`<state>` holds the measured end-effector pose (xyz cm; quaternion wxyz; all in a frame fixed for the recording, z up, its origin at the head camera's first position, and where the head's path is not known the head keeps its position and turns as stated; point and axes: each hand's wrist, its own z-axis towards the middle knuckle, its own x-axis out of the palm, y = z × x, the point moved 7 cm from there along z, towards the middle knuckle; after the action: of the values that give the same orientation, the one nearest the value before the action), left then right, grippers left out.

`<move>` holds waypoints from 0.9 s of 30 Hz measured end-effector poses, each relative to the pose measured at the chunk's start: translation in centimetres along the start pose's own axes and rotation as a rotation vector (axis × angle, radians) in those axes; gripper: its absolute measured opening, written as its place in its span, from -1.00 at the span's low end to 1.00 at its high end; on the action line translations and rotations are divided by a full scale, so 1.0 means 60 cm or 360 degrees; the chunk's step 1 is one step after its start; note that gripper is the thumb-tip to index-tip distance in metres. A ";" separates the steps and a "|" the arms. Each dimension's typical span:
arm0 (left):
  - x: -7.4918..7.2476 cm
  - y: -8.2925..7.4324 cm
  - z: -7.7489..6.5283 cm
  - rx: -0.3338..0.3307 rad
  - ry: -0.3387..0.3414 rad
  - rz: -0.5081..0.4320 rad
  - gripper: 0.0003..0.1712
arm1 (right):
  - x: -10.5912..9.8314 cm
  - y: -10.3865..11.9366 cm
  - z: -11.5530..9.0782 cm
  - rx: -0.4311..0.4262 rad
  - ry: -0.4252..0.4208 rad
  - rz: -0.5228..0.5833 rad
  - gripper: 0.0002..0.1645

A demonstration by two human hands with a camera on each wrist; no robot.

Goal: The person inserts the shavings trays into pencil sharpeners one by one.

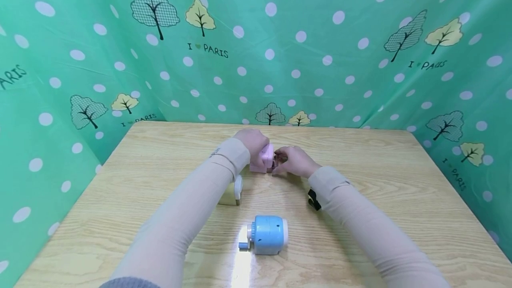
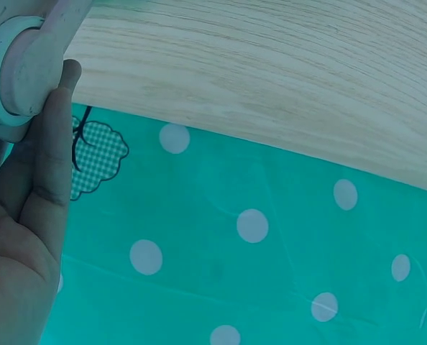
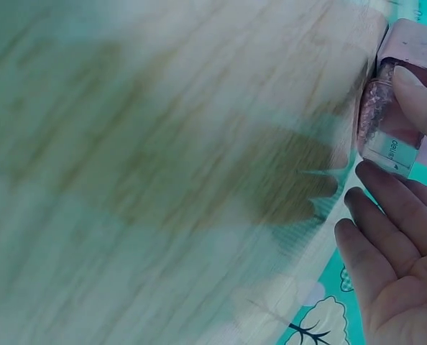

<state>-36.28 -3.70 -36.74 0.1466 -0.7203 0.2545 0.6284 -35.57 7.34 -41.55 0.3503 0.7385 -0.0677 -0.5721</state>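
Note:
Near the back of the table, my left hand [image 1: 252, 143] holds a pink crank pencil sharpener [image 1: 258, 169] from above and the left side. In the left wrist view, fingers lie along the sharpener's round crank end [image 2: 23, 75]. On its right side my right hand [image 1: 297, 161] pinches the clear shavings drawer [image 3: 387, 122], thumb on one face and fingers beneath. Dark shavings show inside the drawer, which sticks out from the pink body [image 3: 415, 44]. How far it is out I cannot tell.
A blue crank sharpener [image 1: 269, 234] lies at the front middle, its handle to the left. Partly hidden by the left forearm is a yellow and white sharpener [image 1: 230, 194]. A black object [image 1: 314, 200] shows by the right cuff. Green dotted cloth [image 1: 300, 79] hangs behind the table.

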 end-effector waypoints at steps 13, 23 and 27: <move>-0.003 -0.001 0.001 0.0031 -0.0008 0.0025 -0.47 | 0.001 0.003 0.004 -0.0031 0.0000 -0.0007 -0.12; -0.002 0.000 0.001 0.0030 -0.0005 0.0023 -0.48 | 0.007 0.003 0.010 -0.0062 -0.0024 0.0008 -0.20; -0.002 0.000 0.002 0.0024 -0.0006 0.0011 -0.48 | 0.009 0.006 0.010 -0.0065 -0.0030 0.0012 -0.23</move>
<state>-36.39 -3.64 -36.66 0.1504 -0.7171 0.2613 0.6284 -35.84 6.53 -41.80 0.3668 0.7255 -0.0622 -0.5790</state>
